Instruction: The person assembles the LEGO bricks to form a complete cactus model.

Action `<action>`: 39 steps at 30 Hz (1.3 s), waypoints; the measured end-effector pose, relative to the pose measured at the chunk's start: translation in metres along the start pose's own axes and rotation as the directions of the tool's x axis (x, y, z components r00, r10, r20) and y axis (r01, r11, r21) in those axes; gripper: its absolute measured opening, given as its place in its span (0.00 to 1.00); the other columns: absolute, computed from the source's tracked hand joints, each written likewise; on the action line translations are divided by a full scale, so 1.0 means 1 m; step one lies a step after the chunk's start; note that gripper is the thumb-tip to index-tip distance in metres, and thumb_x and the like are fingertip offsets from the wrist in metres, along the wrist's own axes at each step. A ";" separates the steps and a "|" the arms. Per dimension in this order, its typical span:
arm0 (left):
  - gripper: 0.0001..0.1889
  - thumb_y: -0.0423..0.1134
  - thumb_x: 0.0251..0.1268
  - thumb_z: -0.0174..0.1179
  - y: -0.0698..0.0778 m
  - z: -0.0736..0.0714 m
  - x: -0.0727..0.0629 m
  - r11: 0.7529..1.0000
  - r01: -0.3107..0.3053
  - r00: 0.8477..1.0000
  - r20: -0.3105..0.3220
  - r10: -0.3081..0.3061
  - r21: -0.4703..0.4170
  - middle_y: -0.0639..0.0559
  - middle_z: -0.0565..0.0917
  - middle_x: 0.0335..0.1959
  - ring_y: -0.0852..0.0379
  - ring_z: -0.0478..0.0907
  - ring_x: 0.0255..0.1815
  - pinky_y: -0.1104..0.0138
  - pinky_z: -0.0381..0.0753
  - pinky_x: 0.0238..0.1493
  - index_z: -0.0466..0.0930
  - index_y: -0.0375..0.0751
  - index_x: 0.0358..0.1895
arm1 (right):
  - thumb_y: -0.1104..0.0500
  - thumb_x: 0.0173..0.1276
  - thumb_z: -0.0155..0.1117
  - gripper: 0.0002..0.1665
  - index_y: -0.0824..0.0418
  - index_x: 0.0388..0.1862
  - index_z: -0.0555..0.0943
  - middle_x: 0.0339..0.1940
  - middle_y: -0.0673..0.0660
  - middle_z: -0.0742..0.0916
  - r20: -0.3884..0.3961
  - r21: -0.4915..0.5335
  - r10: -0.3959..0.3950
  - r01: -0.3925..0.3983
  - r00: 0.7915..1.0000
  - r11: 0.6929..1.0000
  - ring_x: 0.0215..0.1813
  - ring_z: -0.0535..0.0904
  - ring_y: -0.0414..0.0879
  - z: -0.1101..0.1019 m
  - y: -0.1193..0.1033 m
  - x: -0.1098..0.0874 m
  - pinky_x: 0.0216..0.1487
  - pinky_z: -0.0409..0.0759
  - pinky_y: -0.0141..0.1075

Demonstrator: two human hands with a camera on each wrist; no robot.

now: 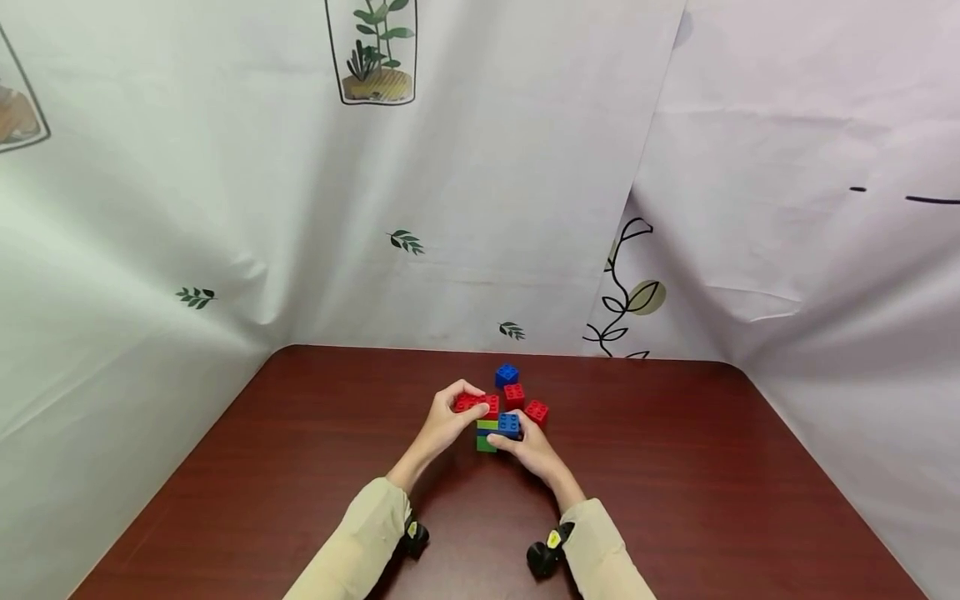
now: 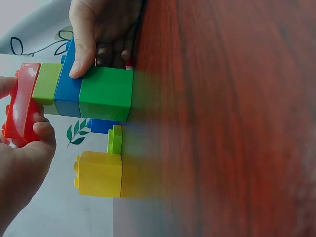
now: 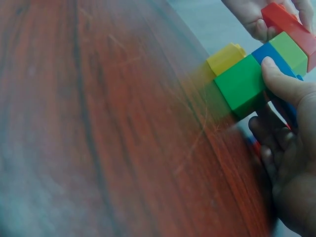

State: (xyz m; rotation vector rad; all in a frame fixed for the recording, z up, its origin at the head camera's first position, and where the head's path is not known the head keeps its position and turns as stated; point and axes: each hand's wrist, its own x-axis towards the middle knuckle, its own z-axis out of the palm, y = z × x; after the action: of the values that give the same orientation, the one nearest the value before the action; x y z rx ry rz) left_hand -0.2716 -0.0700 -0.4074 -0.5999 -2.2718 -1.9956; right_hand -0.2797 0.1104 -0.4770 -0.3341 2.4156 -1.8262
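Note:
A stack of toy building bricks stands between the two hands: a green brick (image 1: 486, 445) at the bottom, a longer blue brick (image 2: 69, 94) over it, then a light green brick (image 2: 47, 81) and a long red brick (image 2: 23, 101) on top. My left hand (image 1: 441, 422) pinches the red brick between thumb and fingers, right at the light green brick's upper face. From the other side, my right hand (image 1: 536, 450) grips the blue brick, thumb on its near side. The blue brick juts out to the right, studs showing.
Behind the stack lie a loose blue brick (image 1: 507, 375), a red brick (image 1: 513, 395) and another red brick (image 1: 537, 411). In the left wrist view a yellow brick (image 2: 100, 174) and a small light green brick (image 2: 116, 139) sit beyond. Printed cloth (image 1: 487, 208) hangs behind the table (image 1: 637, 475).

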 end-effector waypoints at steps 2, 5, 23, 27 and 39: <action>0.10 0.28 0.64 0.61 0.001 -0.001 0.001 1.000 0.000 1.000 0.007 0.000 0.009 0.28 0.80 0.44 0.65 0.78 0.32 0.74 0.82 0.40 0.77 0.26 0.45 | 0.53 0.66 0.67 0.24 0.63 0.55 0.73 0.51 0.61 0.84 0.001 -0.008 -0.002 0.002 1.000 1.000 0.48 0.79 0.45 -0.001 -0.001 0.000 0.55 0.78 0.40; 0.11 0.28 0.63 0.61 0.003 -0.002 0.002 1.000 -0.009 1.000 0.025 0.009 0.030 0.28 0.81 0.43 0.65 0.78 0.32 0.72 0.83 0.40 0.77 0.25 0.46 | 0.53 0.66 0.67 0.24 0.63 0.55 0.73 0.51 0.61 0.84 -0.006 -0.014 0.007 -0.007 1.000 1.000 0.48 0.79 0.45 -0.002 -0.002 -0.001 0.55 0.78 0.41; 0.12 0.30 0.63 0.62 0.009 -0.009 0.008 0.993 -0.023 0.994 0.107 0.010 0.118 0.29 0.84 0.44 0.59 0.80 0.33 0.75 0.82 0.38 0.81 0.26 0.47 | 0.54 0.66 0.66 0.23 0.63 0.55 0.73 0.50 0.61 0.84 -0.003 -0.012 0.018 -0.018 1.000 1.000 0.46 0.78 0.45 -0.002 -0.003 -0.001 0.51 0.78 0.37; 0.12 0.31 0.64 0.62 0.009 -0.013 0.007 0.989 -0.033 0.991 0.135 0.013 0.146 0.29 0.84 0.45 0.60 0.80 0.34 0.76 0.82 0.39 0.81 0.26 0.47 | 0.56 0.67 0.66 0.22 0.63 0.55 0.73 0.49 0.61 0.85 -0.007 -0.020 0.008 -0.009 1.000 1.000 0.46 0.79 0.44 0.001 -0.004 -0.001 0.52 0.78 0.39; 0.11 0.30 0.65 0.60 -0.019 -0.015 0.018 0.989 -0.067 0.985 0.168 0.044 0.132 0.31 0.84 0.44 0.60 0.81 0.35 0.75 0.82 0.39 0.81 0.28 0.47 | 0.57 0.67 0.65 0.21 0.64 0.54 0.73 0.50 0.63 0.85 -0.006 -0.031 -0.007 0.007 1.000 1.000 0.49 0.80 0.47 0.000 -0.010 -0.005 0.57 0.79 0.45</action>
State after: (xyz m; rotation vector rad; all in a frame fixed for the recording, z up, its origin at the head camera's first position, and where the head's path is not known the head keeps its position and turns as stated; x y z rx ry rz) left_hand -0.2978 -0.0811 -0.4175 -0.8339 -2.4300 -1.8086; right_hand -0.2740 0.1094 -0.4674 -0.3405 2.4521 -1.7978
